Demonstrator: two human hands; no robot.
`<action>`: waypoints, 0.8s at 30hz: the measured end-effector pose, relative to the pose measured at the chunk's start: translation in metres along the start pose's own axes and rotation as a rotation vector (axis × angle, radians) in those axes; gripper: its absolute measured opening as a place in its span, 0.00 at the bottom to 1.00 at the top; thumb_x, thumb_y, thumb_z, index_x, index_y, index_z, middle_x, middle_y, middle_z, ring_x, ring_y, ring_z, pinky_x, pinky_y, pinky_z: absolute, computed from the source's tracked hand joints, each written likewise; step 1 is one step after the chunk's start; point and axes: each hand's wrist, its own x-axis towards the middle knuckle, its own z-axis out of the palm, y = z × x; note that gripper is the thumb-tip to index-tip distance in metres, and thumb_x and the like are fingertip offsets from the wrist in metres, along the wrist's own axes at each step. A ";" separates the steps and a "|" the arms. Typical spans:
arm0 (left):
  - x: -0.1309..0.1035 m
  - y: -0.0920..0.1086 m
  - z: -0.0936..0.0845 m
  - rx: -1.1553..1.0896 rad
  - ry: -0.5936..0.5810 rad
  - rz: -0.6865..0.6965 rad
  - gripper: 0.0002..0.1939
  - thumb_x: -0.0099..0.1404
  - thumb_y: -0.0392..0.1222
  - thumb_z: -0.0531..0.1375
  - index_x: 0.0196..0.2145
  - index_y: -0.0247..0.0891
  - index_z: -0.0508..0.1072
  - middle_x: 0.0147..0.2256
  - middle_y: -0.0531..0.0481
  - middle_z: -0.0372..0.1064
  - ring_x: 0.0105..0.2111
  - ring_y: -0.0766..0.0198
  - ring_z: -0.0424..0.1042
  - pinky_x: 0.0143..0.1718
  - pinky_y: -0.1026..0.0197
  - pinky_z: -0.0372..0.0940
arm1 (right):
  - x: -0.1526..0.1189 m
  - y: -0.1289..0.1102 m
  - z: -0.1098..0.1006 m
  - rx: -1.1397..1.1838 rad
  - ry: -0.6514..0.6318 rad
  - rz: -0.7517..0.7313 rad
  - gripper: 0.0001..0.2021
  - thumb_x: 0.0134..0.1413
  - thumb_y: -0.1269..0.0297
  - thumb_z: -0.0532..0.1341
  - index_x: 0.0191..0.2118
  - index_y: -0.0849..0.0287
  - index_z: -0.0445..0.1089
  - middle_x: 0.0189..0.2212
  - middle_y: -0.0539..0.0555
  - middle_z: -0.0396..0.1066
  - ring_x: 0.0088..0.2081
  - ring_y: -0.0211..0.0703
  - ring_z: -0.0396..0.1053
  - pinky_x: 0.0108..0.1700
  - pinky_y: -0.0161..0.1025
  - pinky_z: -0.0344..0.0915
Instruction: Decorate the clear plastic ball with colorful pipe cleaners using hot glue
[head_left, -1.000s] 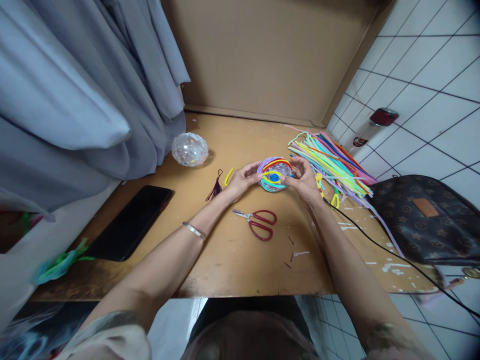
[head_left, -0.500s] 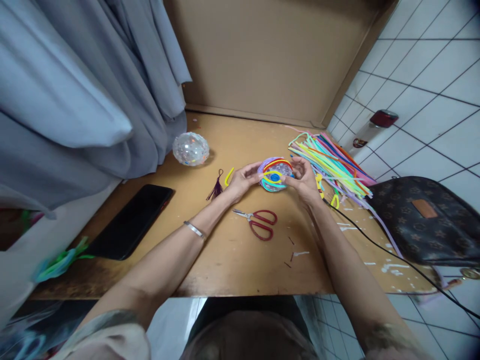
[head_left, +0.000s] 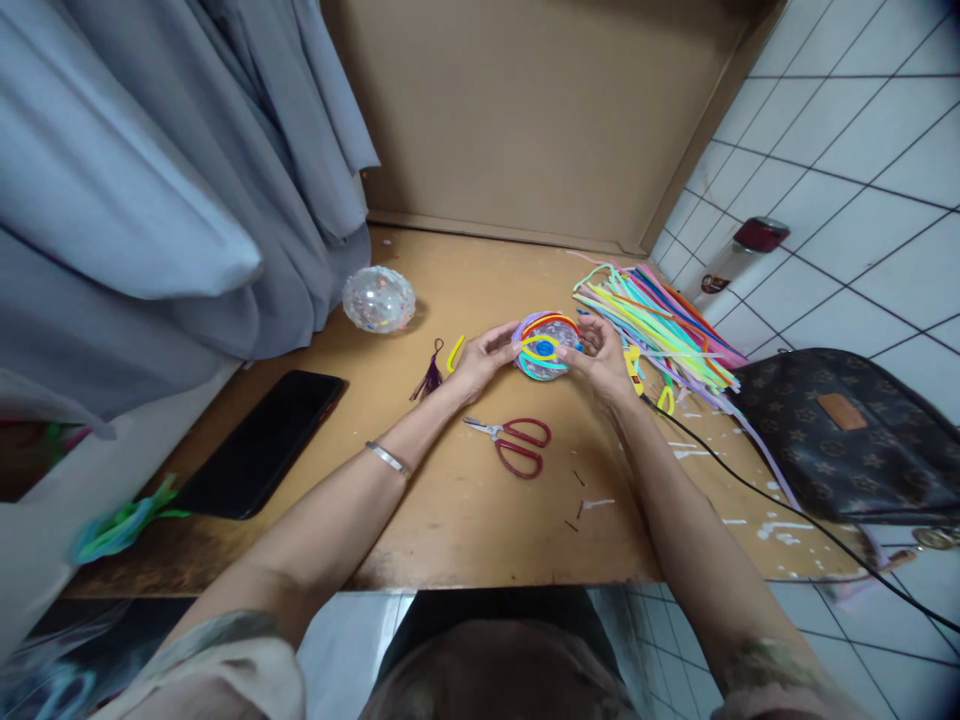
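Observation:
Between my two hands is a clear ball (head_left: 555, 332) wrapped in lilac, red, yellow and turquoise pipe cleaners, with a blue round piece at its front. My left hand (head_left: 487, 358) closes on its left side, thumb at the end of a yellow pipe cleaner loop (head_left: 537, 356). My right hand (head_left: 602, 358) grips the right side, its thumb pressed by the loop's other end. Red-handled scissors (head_left: 517, 442) lie on the table below the ball. Left of my left hand are a dark purple tassel (head_left: 430, 376) and a short yellow pipe cleaner (head_left: 455, 354).
A second clear ball (head_left: 379, 299) rests at the back left, near a grey curtain (head_left: 300, 180). A black phone (head_left: 262, 442) lies at left. To the right are a heap of pipe cleaners (head_left: 652, 322), a yellow corded tool (head_left: 634, 371), a bottle (head_left: 739, 262) and a dark bag (head_left: 847, 440).
The view has shifted slightly. Both hands keep hold of the wrapped ball in nearly the same pose, and nothing has been let go.

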 end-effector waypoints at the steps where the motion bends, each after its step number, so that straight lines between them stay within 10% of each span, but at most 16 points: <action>1: 0.000 0.000 0.000 0.003 0.000 -0.003 0.34 0.48 0.54 0.75 0.50 0.38 0.78 0.55 0.38 0.75 0.54 0.49 0.75 0.59 0.44 0.67 | 0.000 0.000 0.000 0.002 -0.002 0.007 0.35 0.24 0.53 0.77 0.43 0.51 0.65 0.44 0.52 0.72 0.49 0.51 0.71 0.60 0.57 0.65; 24: 0.000 -0.004 -0.005 -0.006 -0.040 0.022 0.36 0.47 0.54 0.76 0.52 0.38 0.80 0.53 0.39 0.77 0.55 0.44 0.74 0.60 0.43 0.65 | -0.008 0.011 0.007 -0.050 0.034 -0.076 0.32 0.31 0.54 0.74 0.46 0.53 0.65 0.46 0.54 0.71 0.49 0.50 0.69 0.59 0.53 0.65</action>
